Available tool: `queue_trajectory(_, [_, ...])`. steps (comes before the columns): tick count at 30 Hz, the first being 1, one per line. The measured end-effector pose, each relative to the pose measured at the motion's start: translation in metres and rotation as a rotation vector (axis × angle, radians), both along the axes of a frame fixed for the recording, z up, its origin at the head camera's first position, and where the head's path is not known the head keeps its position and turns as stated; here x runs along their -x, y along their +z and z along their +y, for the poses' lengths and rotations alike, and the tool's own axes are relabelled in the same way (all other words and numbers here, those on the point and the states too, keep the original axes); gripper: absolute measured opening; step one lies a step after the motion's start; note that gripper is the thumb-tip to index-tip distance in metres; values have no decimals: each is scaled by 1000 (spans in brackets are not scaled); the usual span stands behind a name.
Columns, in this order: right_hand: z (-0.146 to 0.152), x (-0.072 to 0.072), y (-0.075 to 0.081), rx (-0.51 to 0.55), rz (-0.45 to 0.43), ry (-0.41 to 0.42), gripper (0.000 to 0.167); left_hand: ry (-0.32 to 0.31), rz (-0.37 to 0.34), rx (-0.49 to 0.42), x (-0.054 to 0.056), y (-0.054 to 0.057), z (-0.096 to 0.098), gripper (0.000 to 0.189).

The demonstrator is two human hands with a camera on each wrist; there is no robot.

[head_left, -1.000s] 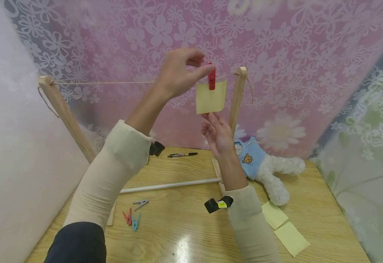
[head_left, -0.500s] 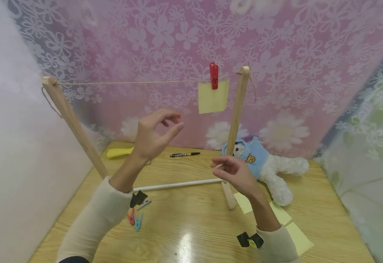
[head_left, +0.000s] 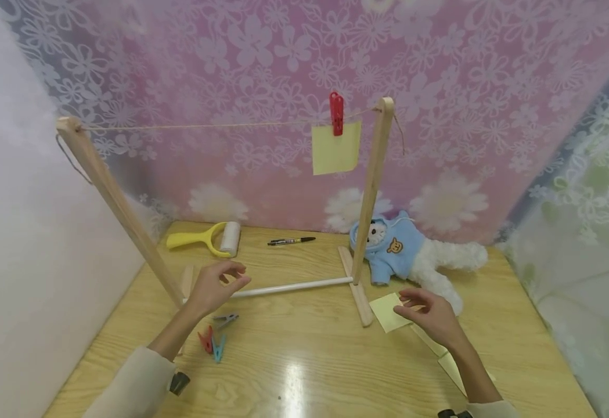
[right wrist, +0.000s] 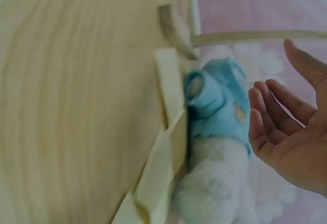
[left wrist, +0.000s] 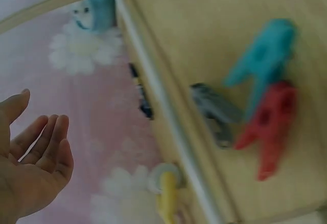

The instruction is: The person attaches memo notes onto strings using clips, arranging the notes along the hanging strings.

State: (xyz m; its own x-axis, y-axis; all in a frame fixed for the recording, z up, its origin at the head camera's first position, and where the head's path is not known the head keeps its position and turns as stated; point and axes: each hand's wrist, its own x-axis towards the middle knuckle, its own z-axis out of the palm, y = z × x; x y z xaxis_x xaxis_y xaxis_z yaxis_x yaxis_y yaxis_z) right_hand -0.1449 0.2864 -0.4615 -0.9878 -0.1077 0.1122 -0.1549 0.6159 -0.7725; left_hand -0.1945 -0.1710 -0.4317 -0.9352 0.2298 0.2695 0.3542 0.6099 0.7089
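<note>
My left hand (head_left: 215, 287) holds nothing, its fingers loosely bent, above the wooden table near three clothespins: a grey one (head_left: 226, 320), a red one (head_left: 206, 339) and a blue one (head_left: 218, 349). Nothing is in my right hand (head_left: 432, 316) either; in the head view it overlaps the edge of a yellow paper square (head_left: 388, 312). More yellow sheets (head_left: 453, 371) lie partly hidden under that forearm. Up on the string (head_left: 205, 125), a red clothespin (head_left: 337, 113) holds another yellow square (head_left: 335, 152) by its top edge, close to the right post.
Two wooden posts (head_left: 121, 209) (head_left: 373, 191) carry the string, joined low down by a white rod (head_left: 294, 287). At the back lie a yellow-handled lint roller (head_left: 200, 238) and a pen (head_left: 291, 241). A plush toy (head_left: 395, 247) in a blue hoodie lies at right.
Both hands have left the hanging yellow square and come down, the left toward the loose clothespins, the right toward the paper squares. The hung square stays on the string under its red clothespin.
</note>
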Motion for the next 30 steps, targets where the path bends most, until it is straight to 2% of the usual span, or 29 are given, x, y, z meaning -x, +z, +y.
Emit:
queue_trajectory(6, [13,3,-16,-143,-26,-62,46,20,-97,44,-6,-40,-18,35])
queue_trajectory(10, [16,7,-27,-216,-81,-62,54,34,-162,70,-11,-57,-27,37])
queue_trajectory(13, [18,12,-33,-261,-100,-71,57,50,-199,100,-13,-62,-31,37])
queue_trajectory(17, [17,18,-38,-311,-82,-87,54,47,-242,141,-15,-66,-34,37])
queue_trajectory(20, [15,23,-42,-338,-93,-94,47,42,-223,227,-17,-70,-35,29])
queue_trajectory(24, [10,27,-49,-348,-124,-97,46,67,-187,337,-20,-74,-36,15])
queue_trajectory(30, [5,29,-51,-393,-126,-117,48,87,-218,377,-22,-73,-36,14])
